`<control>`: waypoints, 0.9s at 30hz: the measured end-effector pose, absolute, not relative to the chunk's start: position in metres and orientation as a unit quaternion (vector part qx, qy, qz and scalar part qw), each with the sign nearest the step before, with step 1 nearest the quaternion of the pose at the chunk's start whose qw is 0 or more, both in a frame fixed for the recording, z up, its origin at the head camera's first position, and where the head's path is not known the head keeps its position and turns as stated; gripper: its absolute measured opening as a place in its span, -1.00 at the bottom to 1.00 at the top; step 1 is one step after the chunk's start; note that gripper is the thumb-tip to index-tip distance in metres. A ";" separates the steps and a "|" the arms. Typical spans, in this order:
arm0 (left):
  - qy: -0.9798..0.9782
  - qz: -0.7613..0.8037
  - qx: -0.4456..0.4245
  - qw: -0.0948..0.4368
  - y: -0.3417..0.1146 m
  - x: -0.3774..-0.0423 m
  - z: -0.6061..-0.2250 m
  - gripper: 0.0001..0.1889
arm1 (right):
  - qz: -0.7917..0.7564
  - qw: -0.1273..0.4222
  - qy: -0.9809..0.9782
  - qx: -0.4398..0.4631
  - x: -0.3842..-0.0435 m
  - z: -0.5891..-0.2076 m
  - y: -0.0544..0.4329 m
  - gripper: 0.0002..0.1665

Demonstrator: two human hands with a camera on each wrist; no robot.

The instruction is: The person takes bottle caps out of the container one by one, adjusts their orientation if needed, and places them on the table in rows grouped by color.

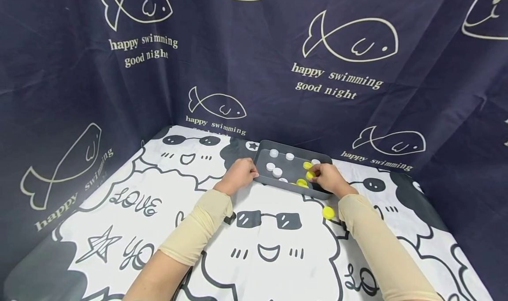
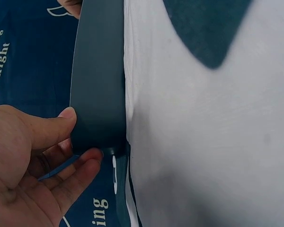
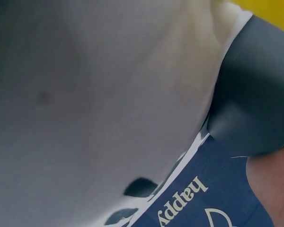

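Note:
A dark grey tray (image 1: 293, 171) holds several white bottle caps (image 1: 277, 172) and yellow bottle caps (image 1: 302, 182). My left hand (image 1: 239, 174) grips the tray's near left corner; in the left wrist view the thumb lies at the rim and fingers (image 2: 83, 172) curl round the end of its wall (image 2: 99, 75). Over the tray's right side, my right hand (image 1: 328, 177) pinches a yellow cap (image 1: 309, 175) at its fingertips. Only part of that hand (image 3: 274, 184) shows in the right wrist view, beside the tray wall (image 3: 255, 90).
One yellow cap (image 1: 328, 212) lies on the cloth just outside the tray's near right corner. The table is covered by a white cloth (image 1: 270, 230) with black cartoon drawings. Dark blue fish-print curtains (image 1: 262, 71) rise close behind the tray and along both sides.

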State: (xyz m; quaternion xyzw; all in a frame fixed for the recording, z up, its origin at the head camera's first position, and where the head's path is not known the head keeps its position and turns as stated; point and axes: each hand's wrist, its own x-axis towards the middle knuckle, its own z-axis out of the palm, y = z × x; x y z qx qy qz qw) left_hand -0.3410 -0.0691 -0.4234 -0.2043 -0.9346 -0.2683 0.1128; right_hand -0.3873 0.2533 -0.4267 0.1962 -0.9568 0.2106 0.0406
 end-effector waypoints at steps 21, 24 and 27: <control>-0.932 -0.269 -0.210 0.120 -0.067 -0.340 -0.423 -0.92 | 0.321 0.158 -0.926 0.120 -0.339 -0.396 0.260 -0.56; -0.934 -0.269 -0.205 0.118 -0.067 -0.339 -0.423 -0.92 | 0.332 0.170 -0.920 0.122 -0.330 -0.393 0.259 -0.56; -0.934 -0.264 -0.206 0.120 -0.068 -0.340 -0.423 -0.92 | 0.345 0.183 -0.911 0.133 -0.319 -0.393 0.258 -0.56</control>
